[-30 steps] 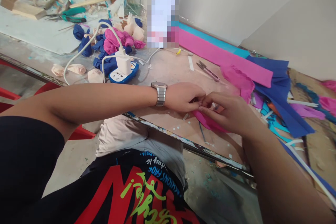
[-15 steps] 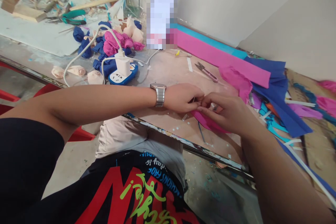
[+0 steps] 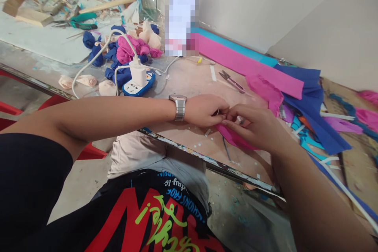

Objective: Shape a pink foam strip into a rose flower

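Note:
A bright pink strip of crepe-like material (image 3: pixel 236 138) hangs from the pinched fingers of my right hand (image 3: pixel 254 126) and lies low over the table. My left hand (image 3: pixel 206 110), with a metal watch (image 3: pixel 180 107) on its wrist, is closed, its fingertips touching those of my right hand at one end of the strip. What the left fingertips pinch is too small to make out. Under the strip a thin dark stick (image 3: pixel 226 149) rests on the table. Small thread snips (image 3: pixel 232 81) lie behind my hands.
Pink (image 3: pixel 248 63) and blue (image 3: pixel 307 98) sheets lie at the back right. A power strip (image 3: pixel 138 86) with cables, rolled pink and blue flowers (image 3: pixel 126 49), pliers (image 3: pixel 82 19) and wood scraps are at the left. A blurred phone (image 3: pixel 180 23) stands behind.

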Tool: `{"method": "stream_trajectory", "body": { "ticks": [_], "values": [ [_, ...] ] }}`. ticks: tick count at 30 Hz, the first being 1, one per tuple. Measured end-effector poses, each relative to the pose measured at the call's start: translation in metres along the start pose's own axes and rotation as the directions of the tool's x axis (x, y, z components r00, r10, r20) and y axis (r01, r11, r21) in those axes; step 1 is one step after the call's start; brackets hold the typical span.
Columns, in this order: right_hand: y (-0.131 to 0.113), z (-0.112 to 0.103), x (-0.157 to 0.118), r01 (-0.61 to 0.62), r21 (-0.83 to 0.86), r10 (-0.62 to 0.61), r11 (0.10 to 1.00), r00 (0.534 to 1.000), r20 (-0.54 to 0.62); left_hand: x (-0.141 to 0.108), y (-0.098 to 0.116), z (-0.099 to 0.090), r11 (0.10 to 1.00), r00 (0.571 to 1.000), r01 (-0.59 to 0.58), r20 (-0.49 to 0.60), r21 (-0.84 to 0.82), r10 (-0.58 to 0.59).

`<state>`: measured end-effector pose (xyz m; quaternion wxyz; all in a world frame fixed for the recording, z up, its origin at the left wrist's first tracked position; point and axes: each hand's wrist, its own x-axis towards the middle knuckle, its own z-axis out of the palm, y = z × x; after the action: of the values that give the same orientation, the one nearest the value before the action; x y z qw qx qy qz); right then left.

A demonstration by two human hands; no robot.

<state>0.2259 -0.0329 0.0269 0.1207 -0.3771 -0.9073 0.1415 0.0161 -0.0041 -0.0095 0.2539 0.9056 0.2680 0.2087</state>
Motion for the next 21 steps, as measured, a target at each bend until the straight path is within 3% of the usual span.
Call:
{"method": "stream_trajectory", "body": {
  "ticks": [21],
  "values": [
    [-0.0018, -0.0005, 0.0009, 0.001, 0.019, -0.001, 1.000, 1.000, 0.005, 0.0010, 0.0012, -0.0007, 1.000, 1.000, 0.008, 0.024, 0.013, -0.008]
  ]
}}
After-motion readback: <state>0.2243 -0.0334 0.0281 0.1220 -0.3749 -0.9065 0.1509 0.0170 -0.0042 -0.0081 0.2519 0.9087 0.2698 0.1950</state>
